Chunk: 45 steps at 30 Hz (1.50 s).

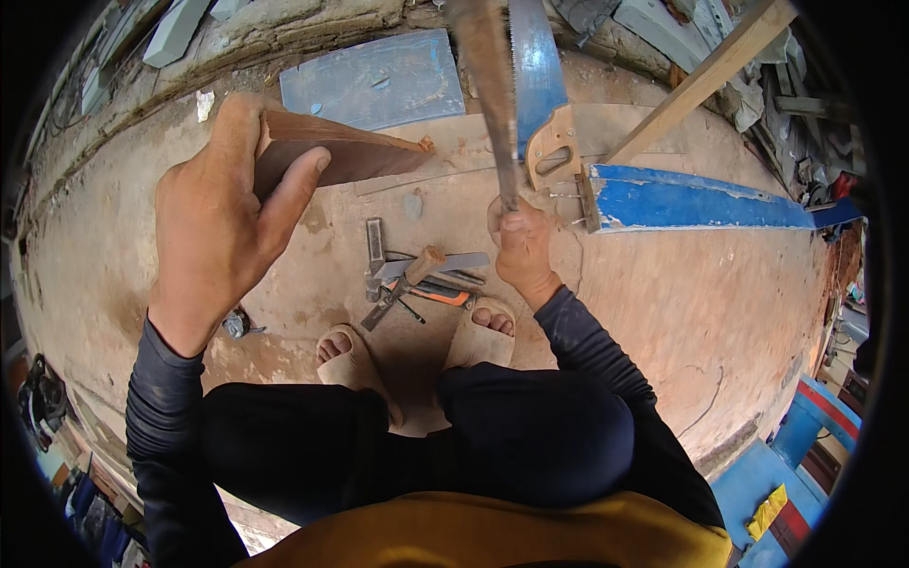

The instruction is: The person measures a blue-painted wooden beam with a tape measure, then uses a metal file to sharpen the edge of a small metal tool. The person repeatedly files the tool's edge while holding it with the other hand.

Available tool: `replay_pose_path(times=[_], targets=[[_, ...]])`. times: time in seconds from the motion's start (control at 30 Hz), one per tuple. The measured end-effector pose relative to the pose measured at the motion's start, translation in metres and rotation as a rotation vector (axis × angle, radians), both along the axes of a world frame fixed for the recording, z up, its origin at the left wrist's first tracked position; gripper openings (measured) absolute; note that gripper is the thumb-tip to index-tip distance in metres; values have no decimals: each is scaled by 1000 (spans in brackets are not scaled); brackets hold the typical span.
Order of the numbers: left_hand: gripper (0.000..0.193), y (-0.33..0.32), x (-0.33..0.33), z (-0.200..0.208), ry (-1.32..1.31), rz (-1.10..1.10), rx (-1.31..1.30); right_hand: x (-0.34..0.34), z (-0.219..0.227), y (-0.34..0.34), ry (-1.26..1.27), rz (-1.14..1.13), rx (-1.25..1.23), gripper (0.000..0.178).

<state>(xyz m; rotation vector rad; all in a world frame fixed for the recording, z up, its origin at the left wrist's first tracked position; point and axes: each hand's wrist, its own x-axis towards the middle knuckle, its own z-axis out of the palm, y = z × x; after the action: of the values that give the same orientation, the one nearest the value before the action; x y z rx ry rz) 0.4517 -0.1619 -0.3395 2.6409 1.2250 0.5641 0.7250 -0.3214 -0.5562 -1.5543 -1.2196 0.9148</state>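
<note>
My left hand (216, 204) grips a piece of wood (346, 163) with a dark face, thumb pressed on its near side and fingers behind it. The wood tapers to a splintered tip pointing right. My right hand (525, 244) is closed around the lower end of a long, narrow, brown blade-like tool (494, 104), held upright. Motion blurs its upper part, which runs out of the top of view, so its kind is unclear. The two hands are apart. Beyond the right hand lies a handsaw (553, 147) with a wooden handle and bluish blade.
Between my feet and hands lie a hammer (375, 251), a wooden-handled tool (407, 284) and several other hand tools. A blue-painted board (701, 201) with protruding nails lies right. A blue-grey panel (374, 83), a leaning timber (701, 83) and a blue chair (757, 488) surround the floor.
</note>
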Motion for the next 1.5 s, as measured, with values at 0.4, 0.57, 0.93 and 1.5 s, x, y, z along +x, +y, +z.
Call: replay_pose_path(times=[0.4,0.57,0.93,1.5], targets=[[38,-6,7,-1,-10,-5,-16,5,-18,-15,62,-56,-296,81],[37,-4,9,6,17,33,-7,-1,-17,-1,-145,6,-481,85],[38,2,0,4,26,21,8,6,-22,3,-203,-42,-456,75],[37,-3,-1,0,32,30,-6,10,-23,-10,-46,50,-311,81]])
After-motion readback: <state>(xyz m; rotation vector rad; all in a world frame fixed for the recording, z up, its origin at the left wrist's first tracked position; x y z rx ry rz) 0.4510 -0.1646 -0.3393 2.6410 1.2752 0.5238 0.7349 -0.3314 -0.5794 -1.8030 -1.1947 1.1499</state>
